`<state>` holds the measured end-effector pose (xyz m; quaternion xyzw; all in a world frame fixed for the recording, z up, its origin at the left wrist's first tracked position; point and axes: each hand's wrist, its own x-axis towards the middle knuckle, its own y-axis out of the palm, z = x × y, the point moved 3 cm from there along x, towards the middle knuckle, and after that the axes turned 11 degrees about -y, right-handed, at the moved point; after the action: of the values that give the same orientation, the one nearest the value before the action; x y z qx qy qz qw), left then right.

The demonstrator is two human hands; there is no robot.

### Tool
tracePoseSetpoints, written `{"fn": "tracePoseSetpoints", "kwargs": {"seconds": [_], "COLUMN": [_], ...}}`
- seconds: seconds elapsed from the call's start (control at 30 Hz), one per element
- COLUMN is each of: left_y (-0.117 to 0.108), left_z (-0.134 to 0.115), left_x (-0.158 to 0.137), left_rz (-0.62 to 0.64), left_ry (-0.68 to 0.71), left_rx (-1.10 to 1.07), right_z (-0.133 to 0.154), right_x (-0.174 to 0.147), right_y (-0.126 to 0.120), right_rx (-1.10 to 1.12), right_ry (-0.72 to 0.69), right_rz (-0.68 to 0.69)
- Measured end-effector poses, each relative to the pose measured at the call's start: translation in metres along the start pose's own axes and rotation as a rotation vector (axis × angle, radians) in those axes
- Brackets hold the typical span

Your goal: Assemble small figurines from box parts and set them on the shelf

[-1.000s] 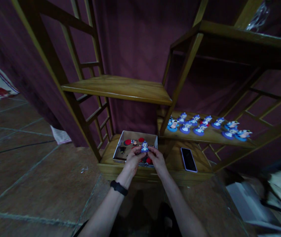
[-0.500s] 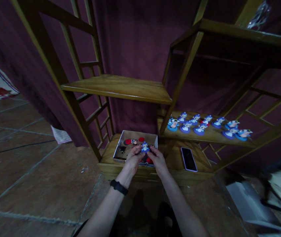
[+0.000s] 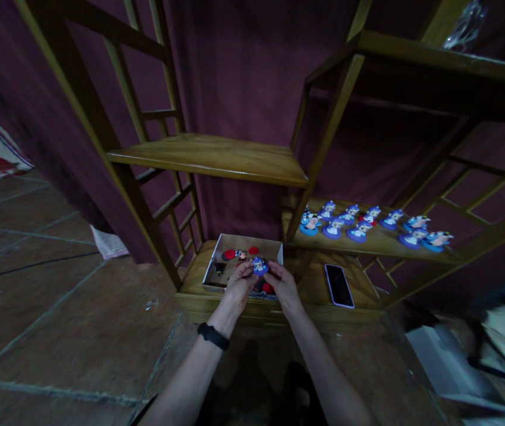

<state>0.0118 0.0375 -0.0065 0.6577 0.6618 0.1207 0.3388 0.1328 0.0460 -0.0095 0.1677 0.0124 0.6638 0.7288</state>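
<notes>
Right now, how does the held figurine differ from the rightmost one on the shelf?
The held figurine has a purple base; the rightmost figurine has a blue one. The held figurine is between the left hand and right hand; the rightmost figurine stands on the shelf. Both have round bases.
</notes>
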Motion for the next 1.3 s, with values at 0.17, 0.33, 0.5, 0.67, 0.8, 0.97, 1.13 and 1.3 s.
{"fn": "tracePoseSetpoints", "kwargs": {"seconds": [0.17,0.33,0.5,0.67,0.8,0.97,1.13,1.3], "left_y": [0.0001,0.0001,0.0023,0.0025,0.0012,-0.0012,0.0000,0.0019], "left_z": [0.0003,-0.0003,-0.0031,-0.0044,-0.0046,-0.0026,-0.0012,-0.0027], "left_x": [0.0005,-0.0001,-0.0024,-0.0031,-0.0009,0.0033,0.0038,0.0026], "left_rz": [0.015,0.015,0.038,0.024,0.019,0.026,0.021,0.038], "left_ry": [-0.035,-0.027,0.002,0.014,0.046,0.069,0.063,0.050], "left_rx": [-0.023,-0.035,-0.011,0.029,0.029,0.027,0.073,0.111], "right_z": [0.0038,0.0043,0.0067,0.0076,0.0056,0.0055,0.0093,0.0100], "right_x": [-0.0007,0.0001,0.0001,-0.0014,-0.0015,-0.0002,0.0007,0.0010], "right_y": [0.0009,0.0017,0.0021,0.0027,0.0028,0.0027,0.0022,0.0011], "right_rx": [0.000,0.003,-0.001,0.003,0.038,0.045,0.021,0.016], "right_ry": [-0.026,-0.045,-0.051,-0.032,-0.012,-0.016,-0.057,-0.081], "right_rz": [0.010,0.056,0.070,0.081,0.072,0.046,0.033,0.056]}}
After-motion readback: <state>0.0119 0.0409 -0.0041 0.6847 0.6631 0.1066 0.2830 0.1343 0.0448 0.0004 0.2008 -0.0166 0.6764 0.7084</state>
